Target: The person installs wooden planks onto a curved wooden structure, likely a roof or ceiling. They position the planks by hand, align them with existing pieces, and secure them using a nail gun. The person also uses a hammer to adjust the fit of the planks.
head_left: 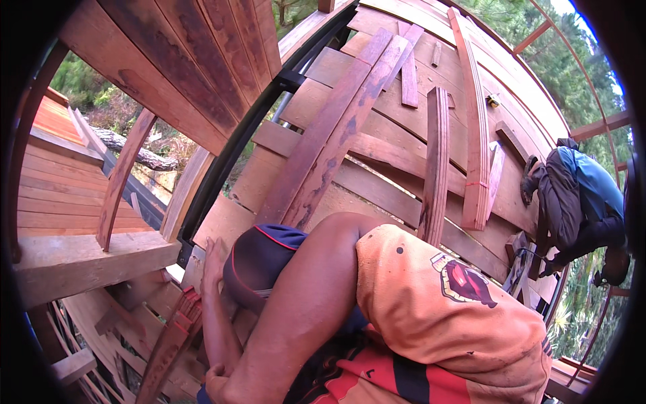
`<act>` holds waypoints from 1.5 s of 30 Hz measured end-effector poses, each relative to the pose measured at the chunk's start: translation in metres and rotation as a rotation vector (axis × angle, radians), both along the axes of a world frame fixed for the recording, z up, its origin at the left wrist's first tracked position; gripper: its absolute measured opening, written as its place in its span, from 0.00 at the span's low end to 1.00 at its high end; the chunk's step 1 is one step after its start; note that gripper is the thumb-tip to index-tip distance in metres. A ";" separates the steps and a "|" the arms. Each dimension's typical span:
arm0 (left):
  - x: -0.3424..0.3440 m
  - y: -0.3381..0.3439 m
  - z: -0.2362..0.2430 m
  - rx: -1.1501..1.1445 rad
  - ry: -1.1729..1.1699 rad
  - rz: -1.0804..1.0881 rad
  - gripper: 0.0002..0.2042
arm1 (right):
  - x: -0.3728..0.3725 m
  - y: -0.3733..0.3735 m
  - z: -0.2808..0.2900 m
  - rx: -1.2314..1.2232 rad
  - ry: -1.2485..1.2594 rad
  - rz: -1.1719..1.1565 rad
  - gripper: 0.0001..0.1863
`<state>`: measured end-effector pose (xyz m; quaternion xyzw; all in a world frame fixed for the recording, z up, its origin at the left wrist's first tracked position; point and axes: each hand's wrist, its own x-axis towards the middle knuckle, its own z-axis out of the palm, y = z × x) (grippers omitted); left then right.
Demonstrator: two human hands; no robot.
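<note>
My left hand (214,264) lies with its fingers stretched out on the end of a board (222,221), beside a dark rounded shape with red piping and blue cloth (256,266). I cannot tell whether that shape is a clothed knee or a cap. My bare right arm (306,310), in an orange sleeve with a printed emblem (444,283), bends across to the left. At its end my right hand (217,384) is curled close to my left forearm (225,340). What it holds, if anything, is hidden.
Long reddish planks (330,145) and grooved timbers (437,161) lie across the boards, with gaps between. A black metal beam (235,145) borders an open drop at left. A yellow tape measure (493,101) sits farther off. At right crouches a person in blue (589,182).
</note>
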<state>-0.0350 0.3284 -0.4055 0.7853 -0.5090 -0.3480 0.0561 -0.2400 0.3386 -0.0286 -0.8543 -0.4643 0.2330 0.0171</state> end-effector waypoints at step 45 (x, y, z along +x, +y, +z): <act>-0.005 -0.029 0.020 -0.049 -0.066 0.168 0.40 | -0.338 -0.198 -0.385 -0.208 -0.392 -2.285 0.45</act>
